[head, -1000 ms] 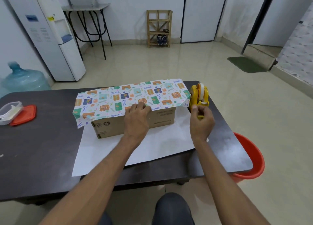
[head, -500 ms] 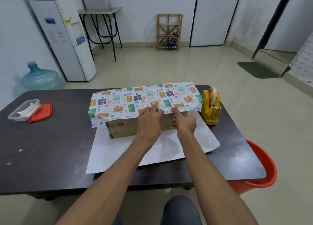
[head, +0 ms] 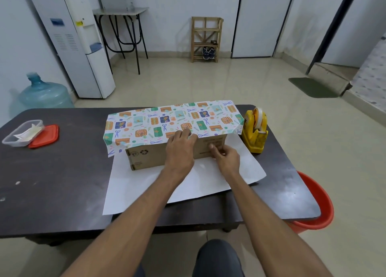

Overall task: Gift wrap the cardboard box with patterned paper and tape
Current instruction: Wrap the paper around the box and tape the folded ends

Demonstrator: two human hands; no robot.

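Back from yellow plastic tape dispenser (head: pixel 255 130); pressing right hand (head: pixel 226 159) fingertips (head: pixel 211 146) on brown cardboard box (head: pixel 150 155), pinning gift-patterned paper (head: pixel 167 120) under flat left hand (head: pixel 180 149). Taping, probably.

The cardboard box (head: pixel 150 160) shows a recycling sign (head: pixel 144 151) on its front, near the left end. The printed lines (head: pixel 215 140) further right are too blurred to read.

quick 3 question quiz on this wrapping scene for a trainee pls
1. True or false: the tape dispenser stands to the right of the box.
2. The left hand presses on: A the patterned paper, B the tape dispenser, C nothing?
3. Which hand touches the box's bare front?
Key: 1 true; 2 A; 3 the right hand.
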